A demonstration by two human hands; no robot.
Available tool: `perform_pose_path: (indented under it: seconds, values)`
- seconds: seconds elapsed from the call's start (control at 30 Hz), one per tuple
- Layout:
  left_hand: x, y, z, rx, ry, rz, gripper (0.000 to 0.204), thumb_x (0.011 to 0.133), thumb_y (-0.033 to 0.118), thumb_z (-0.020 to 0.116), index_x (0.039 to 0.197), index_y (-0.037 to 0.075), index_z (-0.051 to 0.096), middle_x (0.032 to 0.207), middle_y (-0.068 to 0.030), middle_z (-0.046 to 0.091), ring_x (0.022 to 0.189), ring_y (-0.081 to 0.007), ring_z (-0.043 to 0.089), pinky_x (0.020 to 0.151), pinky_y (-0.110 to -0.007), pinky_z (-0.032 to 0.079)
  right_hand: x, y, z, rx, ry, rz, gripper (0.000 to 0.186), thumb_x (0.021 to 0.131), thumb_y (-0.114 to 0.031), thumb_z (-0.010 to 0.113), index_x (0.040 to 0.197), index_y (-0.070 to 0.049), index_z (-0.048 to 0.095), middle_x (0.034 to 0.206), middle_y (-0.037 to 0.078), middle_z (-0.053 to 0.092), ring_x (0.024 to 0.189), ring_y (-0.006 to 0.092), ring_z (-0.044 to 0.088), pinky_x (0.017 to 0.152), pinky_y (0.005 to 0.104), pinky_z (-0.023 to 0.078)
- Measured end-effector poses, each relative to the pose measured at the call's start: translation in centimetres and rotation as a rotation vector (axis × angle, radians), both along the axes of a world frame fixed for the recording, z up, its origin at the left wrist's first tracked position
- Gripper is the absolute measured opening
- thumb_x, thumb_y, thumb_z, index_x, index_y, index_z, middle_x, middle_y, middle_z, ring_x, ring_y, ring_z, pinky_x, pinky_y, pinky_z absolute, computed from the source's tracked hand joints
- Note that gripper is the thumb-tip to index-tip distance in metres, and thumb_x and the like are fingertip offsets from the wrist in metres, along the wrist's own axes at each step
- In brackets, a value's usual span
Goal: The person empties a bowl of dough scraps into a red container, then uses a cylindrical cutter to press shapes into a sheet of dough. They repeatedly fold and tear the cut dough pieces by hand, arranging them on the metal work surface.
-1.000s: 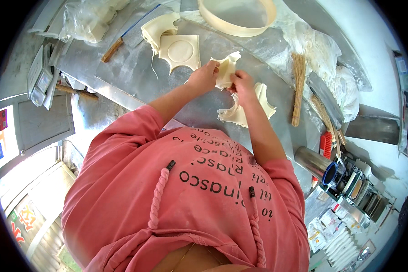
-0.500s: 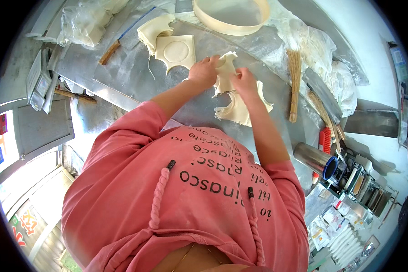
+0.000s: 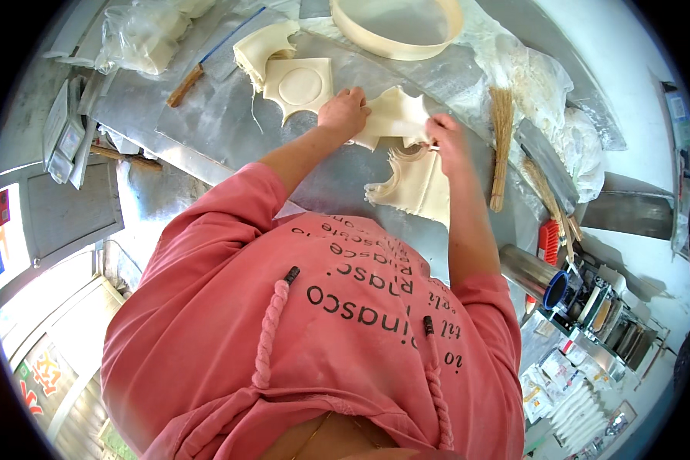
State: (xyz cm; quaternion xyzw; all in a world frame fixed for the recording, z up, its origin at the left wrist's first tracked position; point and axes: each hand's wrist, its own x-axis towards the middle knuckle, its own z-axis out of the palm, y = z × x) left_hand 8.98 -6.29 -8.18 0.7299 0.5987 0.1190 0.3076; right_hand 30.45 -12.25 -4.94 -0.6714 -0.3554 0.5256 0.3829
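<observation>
A pale sheet of dough (image 3: 397, 116) with curved cut-outs along its edges stretches between my two hands. My left hand (image 3: 345, 113) has its fingers curled on the sheet's left end. At the opposite end, my right hand (image 3: 448, 143), a little blurred, pinches the right edge. Just below lies a dough scrap (image 3: 418, 188) with a ragged, scooped-out left side, its right edge partly behind my right forearm. To the left of my left hand rests a flat dough piece (image 3: 300, 86) marked with a circle, next to a folded dough strip (image 3: 261, 47).
Beyond the dough, a round wooden hoop (image 3: 397, 52) stands on the metal worktop (image 3: 284, 153). A straw brush (image 3: 502, 149) lies at the right, near floury plastic sheeting (image 3: 530, 73). A wooden-handled tool (image 3: 185, 84) lies far left. A metal cylinder (image 3: 530, 272) sits at lower right.
My right hand has moved right with its edge of the dough, so the sheet is now spread out wider. My left hand stays in nearly the same place.
</observation>
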Motion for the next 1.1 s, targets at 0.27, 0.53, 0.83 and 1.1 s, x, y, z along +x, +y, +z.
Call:
perform_pose_path:
  seconds: [0.27,0.53,0.83,1.1]
  values:
    - [1.3,-0.4,1.1,0.162,-0.307,-0.072,0.02,0.083,0.021,0.058,0.091,0.005,0.05,0.091,-0.0126,0.056,0.082,-0.0314,0.057,0.069,-0.038,0.048,1.2,-1.3,-0.1,0.012,0.108,-0.243,0.011,0.087,-0.012,0.055,0.084,-0.001,0.056,0.07,0.002,0.051,0.057,0.0101,0.049,0.05,0.0272,0.045]
    - [0.0,3.6,3.5,-0.415,-1.392,0.207,0.018,0.088,0.016,0.052,0.095,-0.001,0.05,0.089,-0.0092,0.056,0.076,-0.0177,0.056,0.067,-0.028,0.048,2.3,-1.2,-1.4,-0.038,-0.249,-0.192,0.013,0.083,-0.016,0.059,0.083,-0.003,0.056,0.074,0.007,0.056,0.056,0.0147,0.052,0.052,0.0291,0.045]
    - [1.8,2.0,14.5,-0.786,-1.546,-0.014,0.029,0.092,0.013,0.049,0.116,-0.003,0.049,0.091,-0.0058,0.06,0.073,-0.0112,0.057,0.059,-0.023,0.047,-0.1,-1.2,1.3,0.447,-0.167,0.018,0.038,0.09,-0.039,0.047,0.104,-0.006,0.059,0.106,0.011,0.061,0.103,0.0281,0.053,0.089,0.0454,0.041]
    - [6.9,-6.1,11.1,-0.47,-0.94,-0.137,0.027,0.091,0.013,0.049,0.114,0.001,0.052,0.078,-0.0054,0.059,0.06,-0.0131,0.054,0.058,-0.03,0.046,4.5,-7.5,7.1,0.157,0.077,-0.181,0.048,0.091,-0.036,0.047,0.123,-0.001,0.049,0.097,0.013,0.064,0.088,0.03,0.061,0.08,0.0423,0.046]
